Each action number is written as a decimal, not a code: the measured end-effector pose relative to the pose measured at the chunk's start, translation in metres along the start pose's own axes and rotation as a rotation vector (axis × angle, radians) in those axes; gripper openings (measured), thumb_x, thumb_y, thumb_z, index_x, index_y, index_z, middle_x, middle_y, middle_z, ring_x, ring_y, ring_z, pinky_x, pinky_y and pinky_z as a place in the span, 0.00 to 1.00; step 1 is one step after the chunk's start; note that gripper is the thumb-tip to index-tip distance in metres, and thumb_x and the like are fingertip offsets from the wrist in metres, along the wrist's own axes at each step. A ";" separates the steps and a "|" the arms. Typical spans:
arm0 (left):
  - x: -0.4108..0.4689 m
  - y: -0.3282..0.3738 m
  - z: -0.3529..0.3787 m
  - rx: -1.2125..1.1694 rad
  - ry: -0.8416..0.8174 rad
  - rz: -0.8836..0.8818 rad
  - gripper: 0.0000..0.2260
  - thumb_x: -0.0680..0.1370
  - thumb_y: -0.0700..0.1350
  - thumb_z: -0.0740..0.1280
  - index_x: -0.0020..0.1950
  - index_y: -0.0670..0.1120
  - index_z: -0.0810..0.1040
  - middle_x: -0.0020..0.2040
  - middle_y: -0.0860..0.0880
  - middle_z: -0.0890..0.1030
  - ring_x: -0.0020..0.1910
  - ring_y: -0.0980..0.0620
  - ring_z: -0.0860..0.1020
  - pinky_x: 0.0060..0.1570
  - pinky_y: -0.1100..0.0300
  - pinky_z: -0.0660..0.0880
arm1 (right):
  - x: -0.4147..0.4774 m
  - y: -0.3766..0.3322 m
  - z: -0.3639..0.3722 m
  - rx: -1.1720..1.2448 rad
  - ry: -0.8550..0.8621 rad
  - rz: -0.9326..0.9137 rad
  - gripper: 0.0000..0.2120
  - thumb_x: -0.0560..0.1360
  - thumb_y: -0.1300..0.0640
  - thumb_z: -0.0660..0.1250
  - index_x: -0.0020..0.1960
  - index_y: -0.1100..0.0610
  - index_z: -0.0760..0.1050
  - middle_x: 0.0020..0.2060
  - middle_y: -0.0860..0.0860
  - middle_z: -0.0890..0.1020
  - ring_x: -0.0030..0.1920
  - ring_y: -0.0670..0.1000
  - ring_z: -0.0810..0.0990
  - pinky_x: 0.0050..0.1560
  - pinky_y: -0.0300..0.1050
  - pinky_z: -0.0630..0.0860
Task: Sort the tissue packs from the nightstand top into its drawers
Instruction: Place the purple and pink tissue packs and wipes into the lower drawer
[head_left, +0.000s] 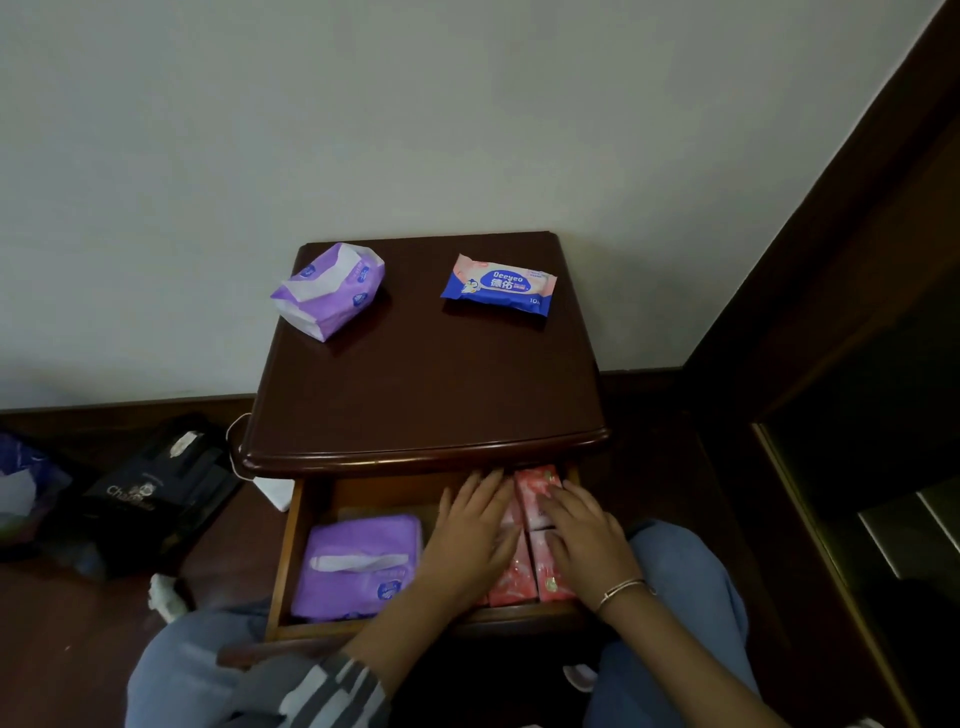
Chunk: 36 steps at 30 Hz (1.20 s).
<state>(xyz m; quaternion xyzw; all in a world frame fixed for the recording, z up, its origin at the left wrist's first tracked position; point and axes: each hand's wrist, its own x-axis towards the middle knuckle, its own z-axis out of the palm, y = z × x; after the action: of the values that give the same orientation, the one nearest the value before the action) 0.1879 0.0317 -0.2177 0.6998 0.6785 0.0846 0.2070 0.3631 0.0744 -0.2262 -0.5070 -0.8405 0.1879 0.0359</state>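
Two hands (524, 540) flat on pink packs (537, 501); purple pack (358, 566) beside.

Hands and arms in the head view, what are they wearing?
The left hand is bare, its forearm emerging from a grey sleeve with white and dark stripes. The right hand is bare too, with a thin metallic bracelet around the wrist.

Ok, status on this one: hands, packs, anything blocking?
Left hand and right hand flat on pink packs in open drawer. Purple pack and blue pack remain on nightstand top. Nothing blocking.
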 end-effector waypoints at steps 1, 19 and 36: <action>-0.007 0.002 0.001 -0.035 0.030 -0.068 0.25 0.81 0.55 0.54 0.78 0.54 0.55 0.79 0.53 0.52 0.78 0.52 0.49 0.74 0.52 0.47 | 0.000 -0.001 -0.001 0.013 -0.002 0.005 0.23 0.77 0.57 0.56 0.72 0.48 0.63 0.73 0.42 0.62 0.75 0.43 0.53 0.68 0.43 0.60; -0.007 -0.002 0.009 -0.162 0.046 -0.205 0.20 0.81 0.49 0.59 0.73 0.51 0.68 0.71 0.48 0.70 0.67 0.49 0.71 0.65 0.57 0.67 | -0.004 -0.003 -0.005 0.049 0.109 -0.011 0.17 0.75 0.59 0.61 0.63 0.54 0.75 0.63 0.50 0.76 0.69 0.51 0.67 0.65 0.45 0.64; -0.026 0.005 0.002 -0.155 -0.001 -0.335 0.19 0.82 0.50 0.56 0.72 0.48 0.64 0.73 0.45 0.67 0.72 0.47 0.63 0.71 0.52 0.62 | -0.011 -0.002 -0.004 -0.025 0.032 -0.004 0.22 0.77 0.56 0.56 0.70 0.51 0.67 0.70 0.45 0.69 0.74 0.44 0.58 0.73 0.47 0.53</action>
<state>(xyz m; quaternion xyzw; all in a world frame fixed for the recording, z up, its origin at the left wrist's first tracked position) 0.1916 0.0055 -0.2137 0.5592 0.7768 0.1007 0.2715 0.3680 0.0648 -0.2198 -0.5089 -0.8430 0.1690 0.0433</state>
